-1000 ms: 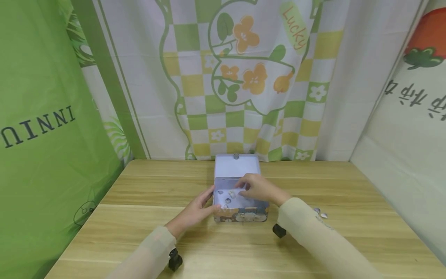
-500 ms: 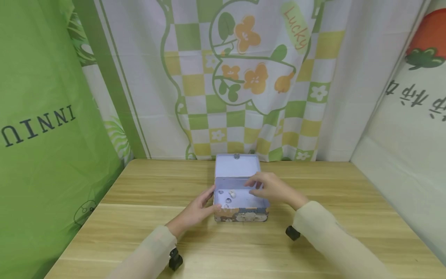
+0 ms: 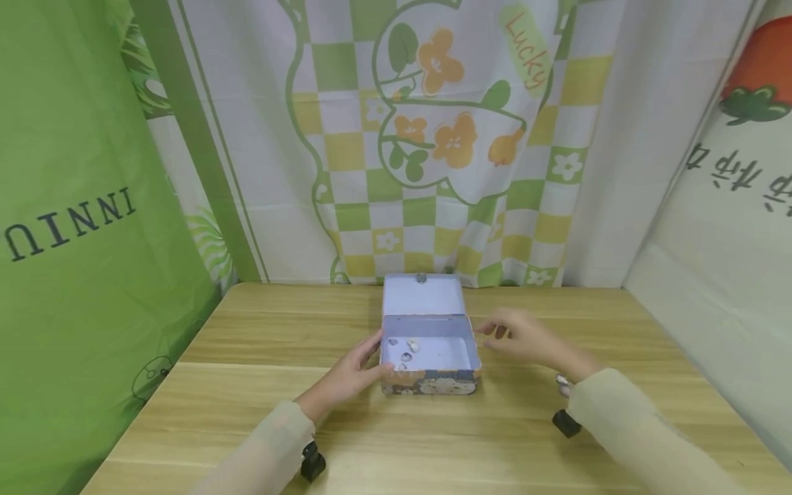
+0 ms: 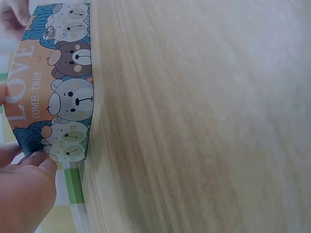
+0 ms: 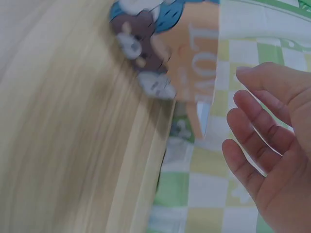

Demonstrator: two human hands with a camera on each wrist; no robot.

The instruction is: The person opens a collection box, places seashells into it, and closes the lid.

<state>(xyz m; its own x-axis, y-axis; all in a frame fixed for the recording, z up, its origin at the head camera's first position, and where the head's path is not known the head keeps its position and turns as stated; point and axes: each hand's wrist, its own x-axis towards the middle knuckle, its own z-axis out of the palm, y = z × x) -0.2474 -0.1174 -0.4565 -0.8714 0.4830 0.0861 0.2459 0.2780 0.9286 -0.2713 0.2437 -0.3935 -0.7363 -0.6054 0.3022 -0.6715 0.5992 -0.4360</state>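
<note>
Left grip (image 3: 346, 373) holds box (image 3: 433, 383) from left.

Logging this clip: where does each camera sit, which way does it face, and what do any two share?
Head: worn on the head, facing forward and down at the table, open box and curtain; left hand, right hand and sleeves show.
Left wrist: on that wrist, facing the box's printed front across the table; the left hand shows lower left, part of the right top left.
Right wrist: on that wrist, facing box and curtain; the right hand shows at right.
Shared: both wrist views catch the LOVE lettering.
</note>
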